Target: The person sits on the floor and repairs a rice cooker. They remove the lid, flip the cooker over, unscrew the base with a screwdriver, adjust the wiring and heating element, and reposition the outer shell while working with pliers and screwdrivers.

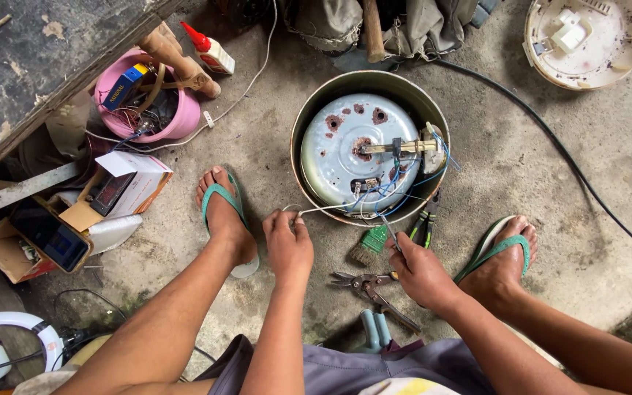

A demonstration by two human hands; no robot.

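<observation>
Person squats on a concrete floor (184, 241); face and body cut off at the lower edge, only forearms, knees and sandalled feet show. An upturned round cooker shell (369, 146) sits at 12 o'clock from the hands, its pale base plate spotted with rust, blue and white wiring tangled at its 5 o'clock rim; connections too small to trace. Left hand (289, 241) is pinched shut on a white wire (330, 208) running up to the shell's rim. Right hand (420, 271) is closed around a thin tool (391, 238), its tip hard to make out among the wires. Pliers (363, 281) lie on the floor between the hands. A green brush (369, 245) lies just beside the shell. Pink bowl (177, 121) of clutter at 10 o'clock, partly under a table (31, 66).
</observation>
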